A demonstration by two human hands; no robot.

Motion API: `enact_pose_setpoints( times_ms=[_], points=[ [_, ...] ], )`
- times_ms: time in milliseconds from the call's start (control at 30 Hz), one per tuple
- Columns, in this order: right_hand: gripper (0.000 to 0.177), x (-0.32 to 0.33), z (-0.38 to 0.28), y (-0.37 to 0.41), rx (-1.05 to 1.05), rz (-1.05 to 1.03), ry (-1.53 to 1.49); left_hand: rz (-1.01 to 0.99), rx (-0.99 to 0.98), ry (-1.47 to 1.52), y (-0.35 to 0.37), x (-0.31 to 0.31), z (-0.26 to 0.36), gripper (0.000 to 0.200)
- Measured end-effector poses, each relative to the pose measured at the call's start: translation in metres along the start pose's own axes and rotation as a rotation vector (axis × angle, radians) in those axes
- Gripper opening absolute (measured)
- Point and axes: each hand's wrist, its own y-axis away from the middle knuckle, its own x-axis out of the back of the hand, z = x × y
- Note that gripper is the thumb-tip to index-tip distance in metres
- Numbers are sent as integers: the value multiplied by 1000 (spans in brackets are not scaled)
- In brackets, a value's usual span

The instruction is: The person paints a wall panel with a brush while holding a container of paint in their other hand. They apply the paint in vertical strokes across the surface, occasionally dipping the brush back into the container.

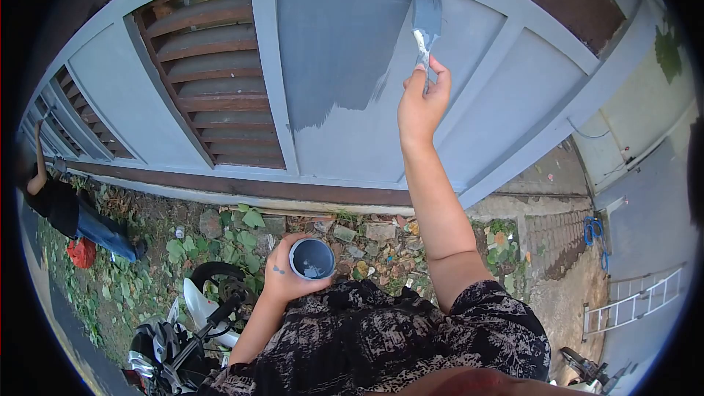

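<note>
My right hand point(425, 99) is raised and closed around the handle of a paintbrush point(421, 40). Its grey-coated bristles touch the wall panel point(352, 147) close to the top frame strip. Dark grey paint point(341, 37) covers the panel's upper left, ending in a ragged lower edge; the rest is lighter grey-blue. Down by my body, my left hand point(282, 271) wraps around a small cup of grey paint point(312, 258). Paint smudges show on the back of that hand.
Brown louvre slats point(213, 73) fill the opening left of the panel. At far left, another person point(62, 202) reaches toward the wall. A motorcycle point(198, 315) stands below left. Rubble and plants point(352, 242) line the wall's base. A ladder point(638, 301) and blue hose point(594, 235) are at right.
</note>
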Motion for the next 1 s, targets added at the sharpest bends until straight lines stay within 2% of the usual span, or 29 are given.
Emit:
enact_pose_setpoints(
  times_ms=[233,400,633,733,800,933,1000],
  points=[
    [29,19,2,-14,57,94,28,-2,-18,-10,-5,-3,2,86],
    [26,7,-6,-1,23,-44,46,-8,-23,18,-10,-7,4,85],
    [30,0,-3,1,38,-84,23,6,-17,22,-13,-9,-1,82],
    [26,13,3,-5,1,-9,47,16,23,32,-16,-10,-6,81],
    [29,19,11,-12,50,92,64,19,44,24,-22,-7,-8,81],
    [30,23,7,-14,66,129,70,46,6,-45,-38,-7,-12,83],
    [29,21,-2,-8,19,56,81,53,14,-32,-46,-7,-15,81]
  ],
)
